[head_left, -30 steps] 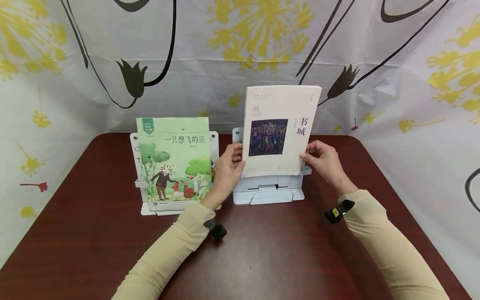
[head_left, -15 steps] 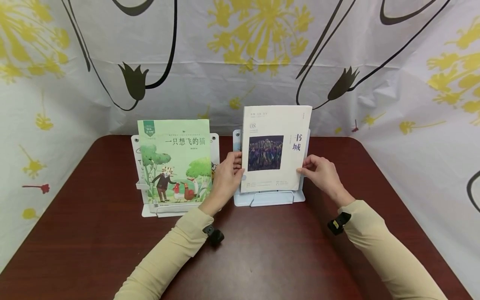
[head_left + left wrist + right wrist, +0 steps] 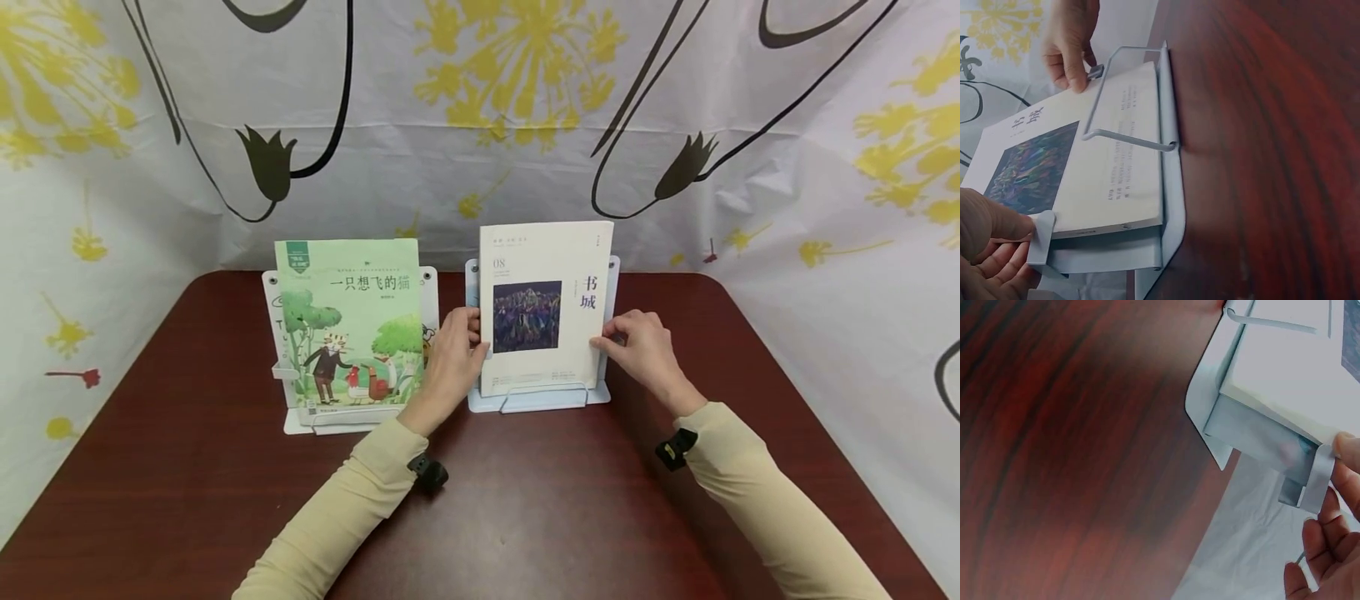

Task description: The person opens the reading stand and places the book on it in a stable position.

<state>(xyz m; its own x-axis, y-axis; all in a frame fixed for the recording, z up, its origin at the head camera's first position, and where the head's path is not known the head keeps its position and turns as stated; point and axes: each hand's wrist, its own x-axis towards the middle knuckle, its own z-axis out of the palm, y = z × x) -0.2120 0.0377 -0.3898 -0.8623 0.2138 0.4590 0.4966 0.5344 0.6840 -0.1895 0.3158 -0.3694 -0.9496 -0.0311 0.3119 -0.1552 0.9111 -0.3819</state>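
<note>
A thick white book (image 3: 522, 308) with a dark picture on its cover leans upright on a pale-blue metal book stand (image 3: 480, 403). Its lower edge sits behind the stand's wire bar (image 3: 1129, 140). My left hand (image 3: 450, 358) holds the book's left edge, thumb at the front beside the stand's side clip (image 3: 1040, 240). On the opposite edge, my right hand (image 3: 643, 354) holds the book with its thumb on the cover, close to the other side clip (image 3: 1317, 479). The fingertips behind the book are partly hidden.
To the left, a green picture book (image 3: 348, 325) stands on a white book stand (image 3: 300, 423), near my left forearm. Both stands are on a dark red-brown table (image 3: 525, 500). A white patterned cloth (image 3: 375, 150) hangs behind the table and at its sides.
The white book has come down from above the stand's base to behind the wire bar, shifting slightly left. Both hands have lowered with it. The green book stays put.
</note>
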